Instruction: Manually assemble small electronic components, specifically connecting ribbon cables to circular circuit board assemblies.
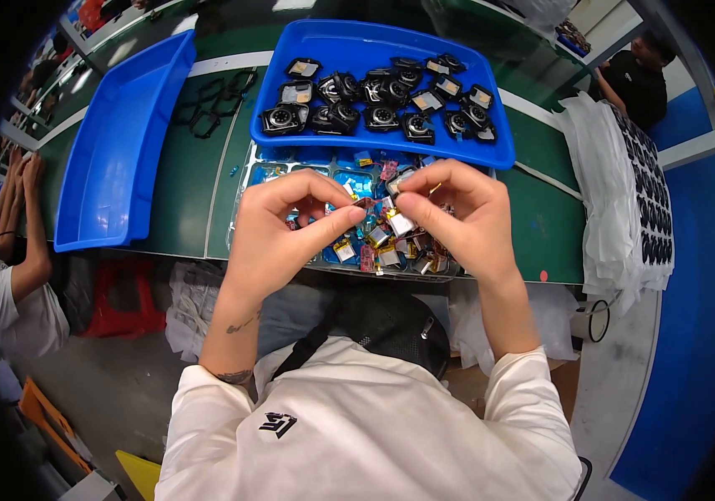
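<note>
Both my hands are raised over a clear compartment tray (245,188) that holds a heap of small silver battery cells (343,250) and pinkish-red circuit boards (366,257). My left hand (286,225) is closed in a pinch of thumb and forefinger; a tiny dark reddish piece seems to be at its tips, too small to name. Close beside it, my right hand (466,213) pinches a small dark-edged part with a pale face (399,185), partly hidden by the fingers. The two sets of fingertips are a short gap apart.
Behind the heap sits a blue tray (491,150) with several black watch cases (381,118). Another blue tray (107,184) stands at the left, near black frames (205,123). White sheets and a panel of black parts (645,192) lie right. Other people work at both sides.
</note>
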`<state>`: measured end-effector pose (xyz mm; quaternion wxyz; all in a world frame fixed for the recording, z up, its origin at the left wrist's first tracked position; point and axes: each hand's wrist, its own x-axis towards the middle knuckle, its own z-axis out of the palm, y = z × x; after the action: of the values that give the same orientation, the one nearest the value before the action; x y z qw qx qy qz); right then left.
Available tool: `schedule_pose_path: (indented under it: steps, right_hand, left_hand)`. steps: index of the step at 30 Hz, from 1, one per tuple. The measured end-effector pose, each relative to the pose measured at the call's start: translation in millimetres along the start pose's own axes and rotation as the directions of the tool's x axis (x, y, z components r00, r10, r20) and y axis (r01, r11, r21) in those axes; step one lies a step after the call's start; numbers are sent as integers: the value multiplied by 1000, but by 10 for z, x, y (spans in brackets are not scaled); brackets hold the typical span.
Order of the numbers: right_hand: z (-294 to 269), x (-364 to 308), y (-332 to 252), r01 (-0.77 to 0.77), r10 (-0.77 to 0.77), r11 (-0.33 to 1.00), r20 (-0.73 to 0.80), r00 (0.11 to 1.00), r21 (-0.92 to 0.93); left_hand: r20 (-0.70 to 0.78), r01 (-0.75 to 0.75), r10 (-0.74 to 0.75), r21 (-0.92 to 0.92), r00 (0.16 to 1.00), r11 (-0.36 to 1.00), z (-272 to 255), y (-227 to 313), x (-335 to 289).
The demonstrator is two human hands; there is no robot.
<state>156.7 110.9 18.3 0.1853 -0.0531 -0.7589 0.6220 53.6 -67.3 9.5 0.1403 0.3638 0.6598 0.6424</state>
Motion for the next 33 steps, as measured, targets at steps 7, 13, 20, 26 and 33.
schedule_pose_path:
  steps: [7, 13, 20, 26, 33]
  right_hand:
    - [44, 218, 140, 145, -136, 977, 70, 988, -154]
    - [23, 193, 228, 122, -121, 992, 70, 990, -19]
    - [23, 174, 222, 160, -163, 983, 34, 986, 87]
    - [18, 137, 202, 23, -38, 963, 49, 998, 269]
    - [-22, 136, 164, -142, 59, 912, 220, 974, 384]
  left_hand:
    - [-37, 99, -94, 180, 995, 979, 87, -85, 83]
    - [-55, -125, 147, 292, 988, 948, 88, -178, 94]
    - [-63, 15, -7, 133, 998, 991, 113, -186, 116]
    - [-107, -160, 166, 66, 980, 985, 157, -270, 130]
    - [24, -20, 20, 4, 1000, 1000, 164, -193, 149]
